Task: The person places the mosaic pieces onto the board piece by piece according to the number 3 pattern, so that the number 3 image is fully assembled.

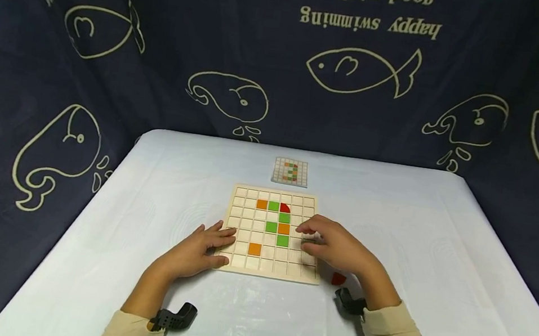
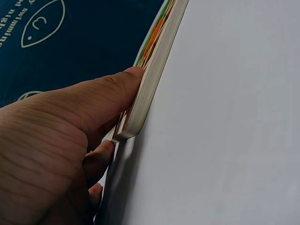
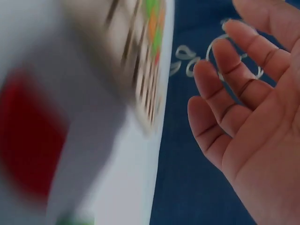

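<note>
Hands are meeting over a square pale wooden grid board (image 1: 275,233) lying on the white-covered surface (image 1: 142,202), seen from a few steps away. A person's left hand (image 1: 203,247) is resting at the board's near left corner, thumb pressing flat against its edge, fingers straight and grasping nothing. The right hand (image 1: 336,246) is hovering over the board's right side, its grip released, fingers spread loosely and holding nothing in the wrist view. Orange and green square tiles (image 1: 277,227) and a red quarter-round tile (image 1: 286,208) are sitting in the board's cells, forming a curving figure. A loose red piece (image 1: 338,279) is lying on the surface just beside the board's near right corner, below the right wrist. A small pattern card (image 1: 291,171) is lying beyond the board. A dark blue cloth printed with fish and whales (image 1: 354,71) is hanging behind.
</note>
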The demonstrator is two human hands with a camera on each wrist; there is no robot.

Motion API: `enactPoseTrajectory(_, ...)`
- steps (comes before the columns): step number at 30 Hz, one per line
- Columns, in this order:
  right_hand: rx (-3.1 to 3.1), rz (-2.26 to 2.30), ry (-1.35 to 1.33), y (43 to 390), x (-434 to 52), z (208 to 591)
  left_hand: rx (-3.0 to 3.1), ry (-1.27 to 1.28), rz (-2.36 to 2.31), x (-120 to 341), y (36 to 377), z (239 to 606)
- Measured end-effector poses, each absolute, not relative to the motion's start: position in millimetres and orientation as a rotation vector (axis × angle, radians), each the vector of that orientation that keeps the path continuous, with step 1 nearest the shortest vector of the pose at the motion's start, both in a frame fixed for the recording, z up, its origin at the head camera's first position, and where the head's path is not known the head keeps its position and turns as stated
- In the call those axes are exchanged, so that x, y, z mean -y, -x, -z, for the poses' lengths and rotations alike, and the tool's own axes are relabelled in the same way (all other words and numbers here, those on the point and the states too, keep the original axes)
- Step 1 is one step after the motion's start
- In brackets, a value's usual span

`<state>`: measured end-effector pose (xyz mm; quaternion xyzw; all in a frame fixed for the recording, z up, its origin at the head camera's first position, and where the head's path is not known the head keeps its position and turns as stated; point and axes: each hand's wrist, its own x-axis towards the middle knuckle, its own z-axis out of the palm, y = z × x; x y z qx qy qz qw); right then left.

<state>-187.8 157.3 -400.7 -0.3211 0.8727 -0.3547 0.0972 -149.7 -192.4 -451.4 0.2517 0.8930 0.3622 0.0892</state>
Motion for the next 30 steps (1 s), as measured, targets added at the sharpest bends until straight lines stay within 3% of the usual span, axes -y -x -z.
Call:
enactPoseTrajectory(15, -2.692, 1.02, 0.65, 165, -253, 418, -2.657, -0.743, -1.087, 194, 147, 454)
enactPoseTrajectory(30, -2.691, 0.955, 0.644, 160, -270, 433, -2.654, -0.754, -1.092, 193, 150, 452)
